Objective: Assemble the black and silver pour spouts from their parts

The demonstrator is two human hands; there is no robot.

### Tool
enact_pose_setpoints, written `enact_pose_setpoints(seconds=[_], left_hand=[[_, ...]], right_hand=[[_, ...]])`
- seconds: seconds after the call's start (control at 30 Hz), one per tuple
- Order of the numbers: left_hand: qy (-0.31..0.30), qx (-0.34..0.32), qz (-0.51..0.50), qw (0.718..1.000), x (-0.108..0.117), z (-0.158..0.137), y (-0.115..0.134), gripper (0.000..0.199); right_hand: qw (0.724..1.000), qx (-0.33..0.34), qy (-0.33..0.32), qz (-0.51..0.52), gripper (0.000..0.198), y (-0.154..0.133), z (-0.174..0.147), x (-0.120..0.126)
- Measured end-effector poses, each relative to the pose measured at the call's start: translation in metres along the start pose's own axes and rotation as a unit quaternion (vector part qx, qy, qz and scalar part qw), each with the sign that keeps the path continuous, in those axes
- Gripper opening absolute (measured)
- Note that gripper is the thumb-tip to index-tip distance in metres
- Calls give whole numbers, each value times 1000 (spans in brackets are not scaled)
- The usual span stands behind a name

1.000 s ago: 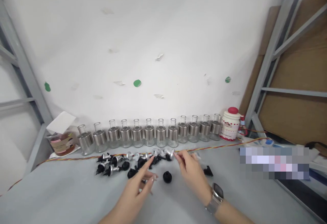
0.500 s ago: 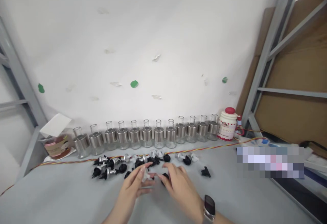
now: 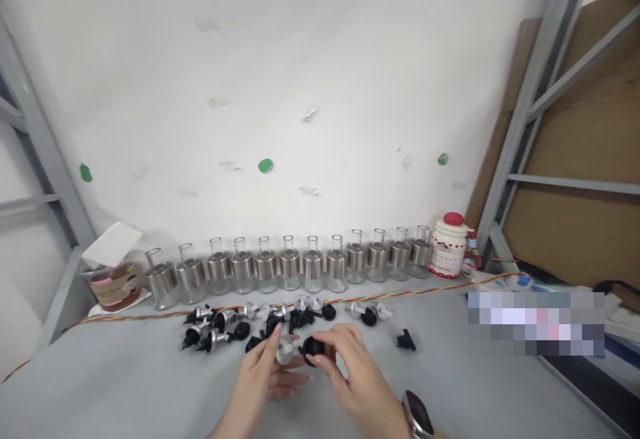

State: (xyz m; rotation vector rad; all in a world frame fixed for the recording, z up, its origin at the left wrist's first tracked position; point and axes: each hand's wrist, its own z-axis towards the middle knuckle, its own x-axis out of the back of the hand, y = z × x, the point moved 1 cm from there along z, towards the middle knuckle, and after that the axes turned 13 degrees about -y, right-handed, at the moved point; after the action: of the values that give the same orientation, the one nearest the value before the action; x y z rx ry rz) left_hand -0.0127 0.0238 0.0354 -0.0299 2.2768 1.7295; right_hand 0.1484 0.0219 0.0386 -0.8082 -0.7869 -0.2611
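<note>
My left hand (image 3: 265,375) pinches a small silver cap (image 3: 285,351) between thumb and fingertips. My right hand (image 3: 353,375), with a watch on its wrist, grips a round black stopper (image 3: 313,350) right beside the silver cap; the two parts nearly touch. Both hands hover low over the grey table (image 3: 100,392). Just behind them lies a scatter of black and silver pourer parts (image 3: 235,325). Further back, a row of several glass bottles with silver collars (image 3: 290,265) stands along the white wall.
A tub with a brown label (image 3: 117,282) sits at the left end of the row, a white-and-red jar (image 3: 447,245) at the right end. A red-yellow cable (image 3: 150,315) runs across the table. A lone black part (image 3: 405,340) lies to the right. Grey shelf frames flank both sides.
My right hand came back from the far silver parts, took up the black stopper from the table and brought it against the silver cap in my left hand.
</note>
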Motion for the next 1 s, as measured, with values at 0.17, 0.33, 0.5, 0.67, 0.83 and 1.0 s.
enact_pose_setpoints(seconds=[0.17,0.33,0.5,0.67,0.83,1.0], left_hand=[[-92,-25,-24,995,-4,-1,-13,48],[-102,-92,28,990,-10,-2,-19,56],[-120,-134,64,982,-10,-2,-23,55],[-99,-168,148,970,-3,-5,-17,45],[-101,-182,194,958,3,-6,-11,31],[-109,-172,184,962,5,-4,-15,31]], right_hand=[[999,41,-8,-10,22,-6,-2,-8],[998,63,2,-21,26,-4,-2,-9],[995,99,10,-20,40,-5,-5,-10],[997,68,-22,33,47,-9,-6,-4],[994,92,-25,49,52,-14,-6,3],[994,92,-28,50,56,-11,-7,2]])
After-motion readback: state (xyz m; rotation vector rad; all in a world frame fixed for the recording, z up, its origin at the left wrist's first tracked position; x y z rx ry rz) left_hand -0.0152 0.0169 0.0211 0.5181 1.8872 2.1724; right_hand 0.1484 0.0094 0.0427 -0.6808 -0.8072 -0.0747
